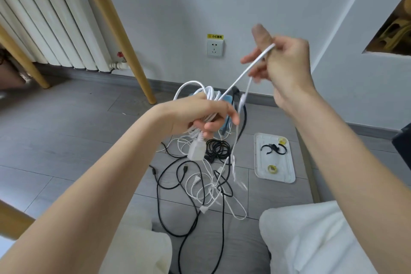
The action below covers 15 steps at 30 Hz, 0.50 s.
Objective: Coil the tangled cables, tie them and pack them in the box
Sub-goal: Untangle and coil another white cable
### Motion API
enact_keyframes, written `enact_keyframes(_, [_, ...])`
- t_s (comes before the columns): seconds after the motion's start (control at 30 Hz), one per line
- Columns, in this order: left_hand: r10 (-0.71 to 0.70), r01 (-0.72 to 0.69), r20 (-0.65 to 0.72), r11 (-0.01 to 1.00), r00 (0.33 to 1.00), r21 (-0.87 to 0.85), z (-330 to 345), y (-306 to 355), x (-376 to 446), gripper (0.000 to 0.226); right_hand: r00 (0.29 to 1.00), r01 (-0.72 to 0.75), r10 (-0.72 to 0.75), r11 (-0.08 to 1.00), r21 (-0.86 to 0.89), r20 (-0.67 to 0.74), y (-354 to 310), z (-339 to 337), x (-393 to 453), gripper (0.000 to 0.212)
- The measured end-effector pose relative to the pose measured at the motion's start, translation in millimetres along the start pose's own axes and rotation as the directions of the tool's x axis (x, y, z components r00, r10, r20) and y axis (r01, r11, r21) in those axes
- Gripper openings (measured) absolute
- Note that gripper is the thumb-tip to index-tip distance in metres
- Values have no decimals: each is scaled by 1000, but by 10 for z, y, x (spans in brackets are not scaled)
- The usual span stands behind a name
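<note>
Head cam shows the white cable (244, 71) half-coiled: your left hand (200, 115) is curled round a bundle of loops held above the floor, with a chunky white plug (196, 150) dangling under it, and your right hand (282, 62) pinches the free run up high, pulled taut toward the bundle. Honestly the risk is the loose tail (235, 158) hanging down into the tangled pile (200, 184) of black and white leads on the floor; keep winding and it'll probably drag a neighbour up or snag a knot. The bundle could also spring open if your left grip slackens. Ties sit on the white tray (258, 162) just right of the pile, and the blue thing (228, 98) behind your left hand might be the box, can't really tell.
</note>
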<state>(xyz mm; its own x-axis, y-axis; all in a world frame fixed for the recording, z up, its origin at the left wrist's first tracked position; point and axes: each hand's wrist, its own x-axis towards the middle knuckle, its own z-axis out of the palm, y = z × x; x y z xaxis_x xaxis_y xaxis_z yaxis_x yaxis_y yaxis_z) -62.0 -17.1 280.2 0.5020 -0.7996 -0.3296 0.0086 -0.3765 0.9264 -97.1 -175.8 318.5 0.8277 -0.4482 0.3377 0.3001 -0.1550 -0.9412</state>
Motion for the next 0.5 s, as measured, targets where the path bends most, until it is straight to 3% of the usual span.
enact_keyframes(0.07, [18,-17,40,1000,999,-20,-3,12,-3,26,998,35,-40,994,100,43,6,131,21,40])
enact_keyframes(0.13, [-11,11,57,1000,998,1,-35,-39,-20,25,984,-46,59,996,-81,170,271,247,-36,53])
enact_keyframes(0.17, [-33,33,46,999,998,1,-54,-85,-28,24,936,-136,227,938,-319,270,472,274,-97,58])
enact_keyframes(0.2, [-55,56,24,998,998,-7,-88,-124,-44,23,835,-180,417,825,-536,361,678,275,-168,61])
enact_keyframes(0.23, [-72,71,-6,997,997,-21,-126,-153,-56,23,729,-167,547,725,-668,412,814,272,-230,58])
enact_keyframes(0.27, [-79,77,-43,996,996,-44,-180,-172,-68,23,693,-143,582,689,-710,426,870,290,-244,53])
enact_keyframes(0.3, [-77,71,-80,994,994,-78,-231,-185,-76,23,726,-125,539,715,-688,428,846,307,-235,48])
enact_keyframes(0.33, [-69,55,-114,991,991,-120,-282,-187,-87,24,811,-102,412,798,-594,415,783,331,-194,45])
enact_keyframes(0.4, [-50,19,-160,982,986,-187,-338,-175,-90,26,951,-7,77,974,-227,298,534,377,-102,41])
enact_keyframes(0.47, [-40,5,-172,980,984,-197,-331,-167,-40,24,969,83,-89,996,35,230,425,399,-54,37])
enact_keyframes(0.5, [-54,20,-178,983,983,-185,-305,-182,-17,23,964,62,-53,998,-23,262,474,411,-81,38])
